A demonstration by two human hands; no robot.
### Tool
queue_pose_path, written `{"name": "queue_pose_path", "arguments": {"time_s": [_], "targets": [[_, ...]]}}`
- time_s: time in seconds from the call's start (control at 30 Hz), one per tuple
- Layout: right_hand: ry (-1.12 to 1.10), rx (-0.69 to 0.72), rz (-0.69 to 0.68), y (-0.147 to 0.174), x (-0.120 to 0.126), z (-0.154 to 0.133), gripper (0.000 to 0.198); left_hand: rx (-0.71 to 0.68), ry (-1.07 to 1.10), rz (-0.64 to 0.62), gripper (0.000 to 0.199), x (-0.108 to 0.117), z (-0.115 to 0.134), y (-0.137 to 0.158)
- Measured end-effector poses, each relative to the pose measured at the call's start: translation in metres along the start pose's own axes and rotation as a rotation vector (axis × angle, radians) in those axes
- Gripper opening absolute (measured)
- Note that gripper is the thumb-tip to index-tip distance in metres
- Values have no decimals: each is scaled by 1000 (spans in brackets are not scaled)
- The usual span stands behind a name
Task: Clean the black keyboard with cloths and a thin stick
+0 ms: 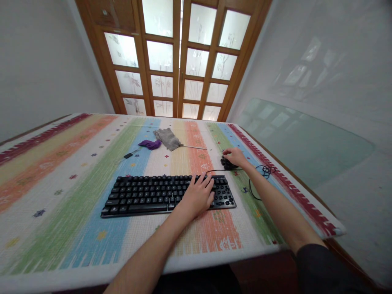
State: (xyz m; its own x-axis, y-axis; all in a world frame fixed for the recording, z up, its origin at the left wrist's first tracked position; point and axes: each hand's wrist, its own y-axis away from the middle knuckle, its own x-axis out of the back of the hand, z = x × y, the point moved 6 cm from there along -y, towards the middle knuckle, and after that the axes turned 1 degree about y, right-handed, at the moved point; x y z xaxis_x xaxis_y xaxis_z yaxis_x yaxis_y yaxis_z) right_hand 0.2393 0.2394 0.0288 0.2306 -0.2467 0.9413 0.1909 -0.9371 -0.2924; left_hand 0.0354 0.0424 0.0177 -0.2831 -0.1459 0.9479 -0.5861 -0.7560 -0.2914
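Note:
A black keyboard (143, 195) lies flat on the striped tablecloth before me. Its number pad at the right end looks different from the rest, with small separate dark squares that seem to be bare switches. My left hand (199, 196) rests on the keyboard's right part, palm down with fingers spread. Beyond the keyboard's right corner, my right hand (235, 157) is at a small heap of black pieces (226, 164), probably keycaps. Its fingers are bent together over the heap; whatever is between them is hidden.
A black cable (268, 170) lies coiled under and beside my right forearm. Farther back are a grey cloth (168, 139) with a thin rod (196, 147) by it, a purple cloth (150, 144) and a small black piece with wire (128, 155). A wall borders the table's right side.

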Motion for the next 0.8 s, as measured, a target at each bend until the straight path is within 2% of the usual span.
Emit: {"name": "queue_pose_path", "arguments": {"time_s": [0.27,0.43,0.53,0.67,0.8], "targets": [[-105,72,66,24,24,-22,20,0,-34,43,54,-1,3,2],[-379,162,68,66,31,-43,20,-6,-62,45,64,-4,6,3],[-496,214,61,95,32,-56,21,-3,-42,53,62,-4,7,3],[-534,278,68,126,35,-75,17,25,8,79,62,-3,6,2],[-520,334,130,146,40,-90,13,47,34,92,64,-1,6,2]]}}
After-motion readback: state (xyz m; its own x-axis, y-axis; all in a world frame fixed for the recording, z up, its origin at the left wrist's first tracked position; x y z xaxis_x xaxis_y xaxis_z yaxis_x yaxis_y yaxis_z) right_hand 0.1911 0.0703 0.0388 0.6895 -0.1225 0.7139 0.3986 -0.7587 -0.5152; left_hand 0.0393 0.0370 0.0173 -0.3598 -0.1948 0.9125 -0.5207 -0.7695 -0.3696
